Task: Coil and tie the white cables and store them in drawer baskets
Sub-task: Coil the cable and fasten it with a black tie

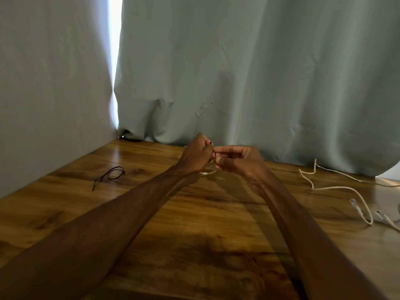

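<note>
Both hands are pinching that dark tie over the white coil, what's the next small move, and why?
Probably draw the dark tie snug. The left hand and right hand both pinch it just above the white coil, mostly hidden beneath them, so the tying looks unfinished. Another white cable lies loose at the right.

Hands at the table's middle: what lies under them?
A small part of a white cable coil shows beneath the left hand and right hand, which pinch a dark tie; they cover the rest.
</note>
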`<state>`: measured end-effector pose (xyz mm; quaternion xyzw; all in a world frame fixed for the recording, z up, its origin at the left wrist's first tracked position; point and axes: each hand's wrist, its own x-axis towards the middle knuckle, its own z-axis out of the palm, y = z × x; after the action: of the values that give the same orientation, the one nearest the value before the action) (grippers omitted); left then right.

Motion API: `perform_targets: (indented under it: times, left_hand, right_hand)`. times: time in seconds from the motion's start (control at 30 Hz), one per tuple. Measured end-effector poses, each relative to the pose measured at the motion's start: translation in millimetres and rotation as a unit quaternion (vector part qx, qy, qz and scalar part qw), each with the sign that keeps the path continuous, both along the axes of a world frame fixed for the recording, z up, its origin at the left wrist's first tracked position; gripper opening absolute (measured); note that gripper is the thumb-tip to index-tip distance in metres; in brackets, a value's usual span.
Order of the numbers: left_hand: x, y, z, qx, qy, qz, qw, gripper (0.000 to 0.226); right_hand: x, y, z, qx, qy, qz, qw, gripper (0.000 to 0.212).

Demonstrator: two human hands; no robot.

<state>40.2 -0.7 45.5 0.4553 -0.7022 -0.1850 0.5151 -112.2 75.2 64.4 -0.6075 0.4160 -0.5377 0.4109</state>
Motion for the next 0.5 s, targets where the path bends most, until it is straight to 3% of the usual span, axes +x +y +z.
perform_targets:
  times: [0.3, 0.5]
  left_hand:
    - [-3, 2, 0, 0.059, 0.072, -0.036, 0.995, 0.013]
    - [0, 1, 0, 0.103, 0.075, -0.059, 0.990, 0.019]
  right_hand:
    - [-4, -5, -3, -0.093, 0.140, -0.062, 0.984, 0.031]
    - [-4, -10, -7, -0.203, 0.264, -0.105, 0.937, 0.021]
